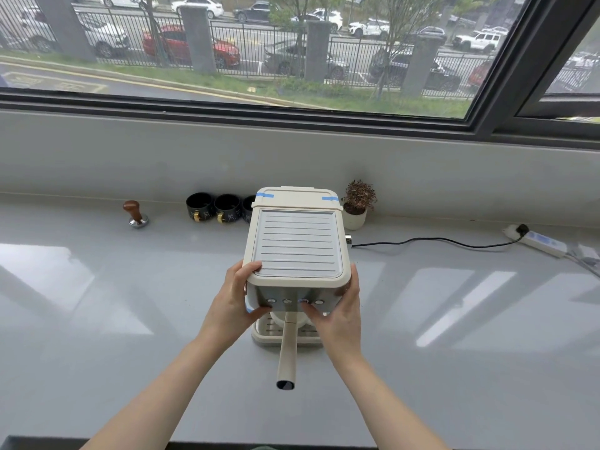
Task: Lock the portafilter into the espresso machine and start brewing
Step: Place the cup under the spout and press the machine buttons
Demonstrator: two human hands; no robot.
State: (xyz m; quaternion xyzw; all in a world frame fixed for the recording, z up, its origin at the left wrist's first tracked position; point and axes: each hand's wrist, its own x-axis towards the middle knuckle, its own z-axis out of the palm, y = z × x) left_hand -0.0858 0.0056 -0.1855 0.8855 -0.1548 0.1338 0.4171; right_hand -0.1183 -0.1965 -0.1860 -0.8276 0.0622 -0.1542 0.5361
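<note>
A cream espresso machine [297,245] stands in the middle of the grey counter, seen from above. The portafilter sits under its front, with the long cream handle [287,352] pointing straight toward me. My left hand [238,300] grips the machine's front left corner, fingers over the top edge and thumb on the front face. My right hand [337,311] holds the front right corner, with its thumb on the row of buttons [293,301], at a blue-lit one. The drip tray [285,332] shows under the handle.
A wooden-handled tamper [136,216] stands at the back left. Three black cups [224,207] line up behind the machine, and a small potted plant [357,204] is at its right. A black cord [438,243] runs to a power strip [542,243] on the right.
</note>
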